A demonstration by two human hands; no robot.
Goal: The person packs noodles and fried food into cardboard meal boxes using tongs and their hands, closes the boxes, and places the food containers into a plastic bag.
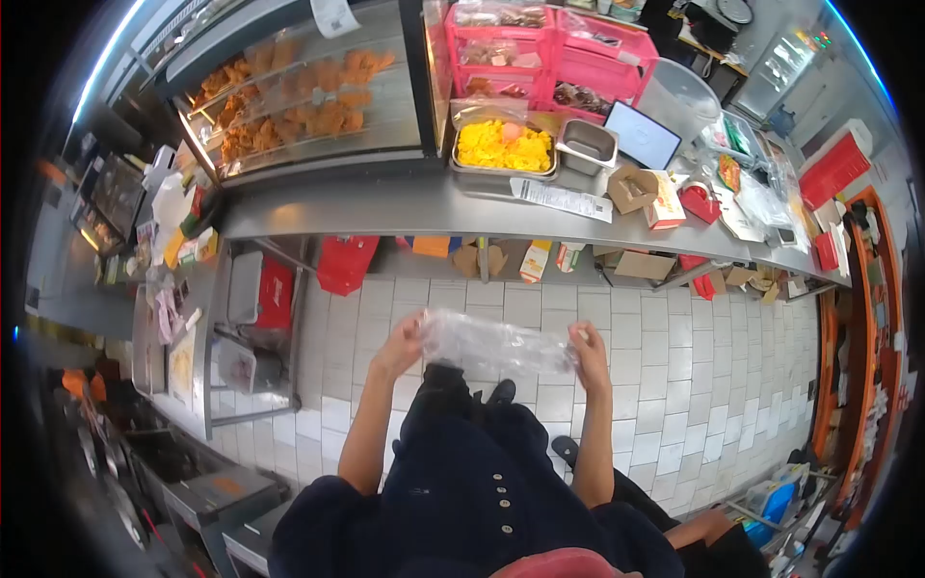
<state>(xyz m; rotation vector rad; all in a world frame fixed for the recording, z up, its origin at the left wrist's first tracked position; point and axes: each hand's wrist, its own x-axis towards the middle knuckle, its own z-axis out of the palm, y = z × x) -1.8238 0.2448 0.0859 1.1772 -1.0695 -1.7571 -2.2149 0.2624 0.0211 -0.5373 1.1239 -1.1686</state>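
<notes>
A clear plastic bag (496, 345) is stretched flat between my two hands, above the tiled floor and in front of my body. My left hand (409, 339) grips its left end with closed fingers. At the other end, my right hand (586, 349) pinches the bag's edge. The plastic looks thin and wrinkled, and the floor shows through it. Whether the bag's mouth is parted cannot be made out.
Ahead runs a steel counter (385, 207) with a glass case of fried food (299, 96), a tray of yellow food (503, 144), a steel pan (588, 144), a tablet (643, 135) and pink bins (501, 48). Another person's arm (703, 529) shows at lower right.
</notes>
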